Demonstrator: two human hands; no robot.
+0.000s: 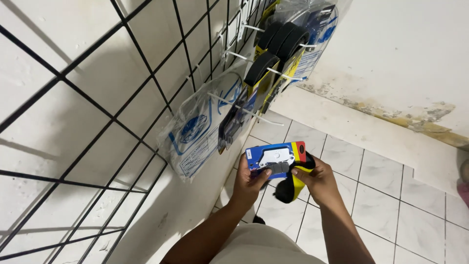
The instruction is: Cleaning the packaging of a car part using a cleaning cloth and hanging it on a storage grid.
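The left hand grips the near left corner of a blue carded packet (a grey part shows under its clear blister), thumb pressed on the front. The right hand is clenched round a black-and-yellow packet that hangs down just beside and touching the blue one. Both are held low over the white tiled floor. To the left stands a black wire grid rack; farther up it, bagged packets and black round parts on yellow cards hang from white hooks.
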